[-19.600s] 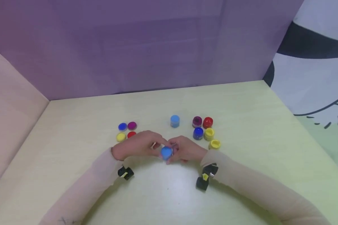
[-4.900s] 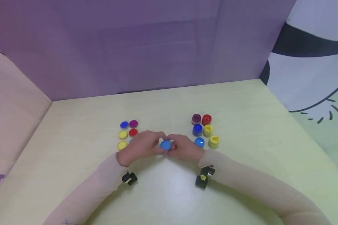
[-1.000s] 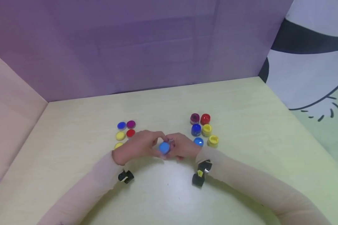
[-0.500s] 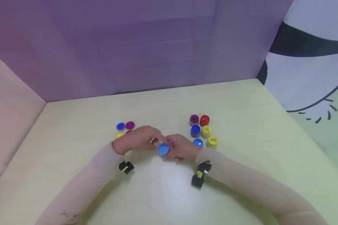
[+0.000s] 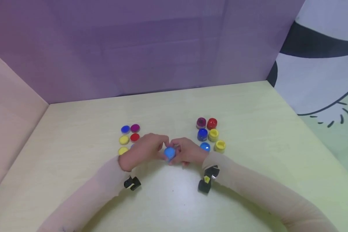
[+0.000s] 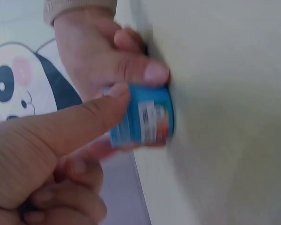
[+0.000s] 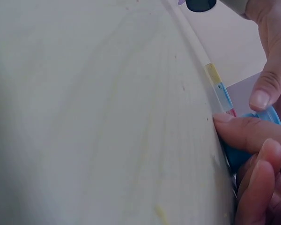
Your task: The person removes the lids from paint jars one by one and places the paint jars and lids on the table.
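A small light blue paint jar (image 5: 169, 154) with its lid on is held between both hands, just above the table. My right hand (image 5: 188, 150) grips the jar's body. My left hand (image 5: 147, 146) pinches the lid from the other side, fingers and thumb around its edge. In the left wrist view the jar (image 6: 147, 117) lies sideways, a white barcode label on its wall and the left thumb on the lid rim. The right wrist view shows it partly hidden behind the fingers.
Uncapped paint jars stand beyond the right hand: purple (image 5: 201, 123), red (image 5: 212, 123), dark blue (image 5: 202, 134), light blue (image 5: 205, 147) and yellow ones (image 5: 219, 146). Loose lids lie at left, including blue (image 5: 125, 129), purple (image 5: 135, 128), red (image 5: 134, 137) and yellow (image 5: 123, 140). A purple wall (image 5: 162, 48) closes the back.
Since the oldest frame, the light blue jar at the back centre has gone; an uncapped light blue jar joined the right group, and more lids lie left. Lately the left fingers shifted around the lid.
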`<state>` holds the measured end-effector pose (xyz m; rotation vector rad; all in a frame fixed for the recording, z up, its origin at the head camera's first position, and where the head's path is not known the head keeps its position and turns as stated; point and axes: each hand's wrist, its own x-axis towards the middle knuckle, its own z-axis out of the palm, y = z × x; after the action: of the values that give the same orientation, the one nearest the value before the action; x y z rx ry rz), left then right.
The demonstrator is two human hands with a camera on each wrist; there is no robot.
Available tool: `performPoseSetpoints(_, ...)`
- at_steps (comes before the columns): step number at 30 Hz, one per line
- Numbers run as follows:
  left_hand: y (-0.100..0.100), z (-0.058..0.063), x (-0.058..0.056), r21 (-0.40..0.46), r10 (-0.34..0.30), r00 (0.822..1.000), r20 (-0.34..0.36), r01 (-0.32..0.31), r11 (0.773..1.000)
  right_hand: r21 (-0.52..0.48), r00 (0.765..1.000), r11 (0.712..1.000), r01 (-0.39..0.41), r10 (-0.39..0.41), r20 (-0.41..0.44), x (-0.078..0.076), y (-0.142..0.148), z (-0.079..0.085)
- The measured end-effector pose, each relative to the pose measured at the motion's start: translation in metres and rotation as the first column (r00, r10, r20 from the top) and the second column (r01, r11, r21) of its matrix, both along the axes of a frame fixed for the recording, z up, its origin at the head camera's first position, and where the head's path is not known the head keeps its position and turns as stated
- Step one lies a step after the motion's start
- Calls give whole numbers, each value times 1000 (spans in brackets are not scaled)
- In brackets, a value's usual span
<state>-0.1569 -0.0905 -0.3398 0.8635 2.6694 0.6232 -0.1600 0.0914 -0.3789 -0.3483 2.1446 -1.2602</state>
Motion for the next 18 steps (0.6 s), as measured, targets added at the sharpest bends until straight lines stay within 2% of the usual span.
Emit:
performPoseSetpoints(3,6,-1,8,-42,112,994,15,-111,993,-5,1000,1000,-4,4,5,0,0,0)
performPoseSetpoints(6,11,-1,14,-82,209,977,45,-205,975,7,1000,1000,-7,7,1,0,-1,0)
performPoseSetpoints(10,13,-1,18,-104,262,963,59,-256,961,22,1000,1000,-4,4,-9,-1,-1,0)
performPoseSetpoints(12,12,0,19,-103,258,964,57,-252,962,19,1000,1000,-4,5,-13,0,-1,-1)
performPoseSetpoints(14,8,2,17,-91,222,973,58,-217,972,12,1000,1000,-2,2,-8,0,-1,-1)
performPoseSetpoints(16,4,4,14,-62,154,986,62,-150,987,8,1000,1000,2,-2,-2,0,0,-1)
performPoseSetpoints(18,0,7,10,-26,57,996,64,-55,998,10,1000,1000,7,-7,1,1,0,0)
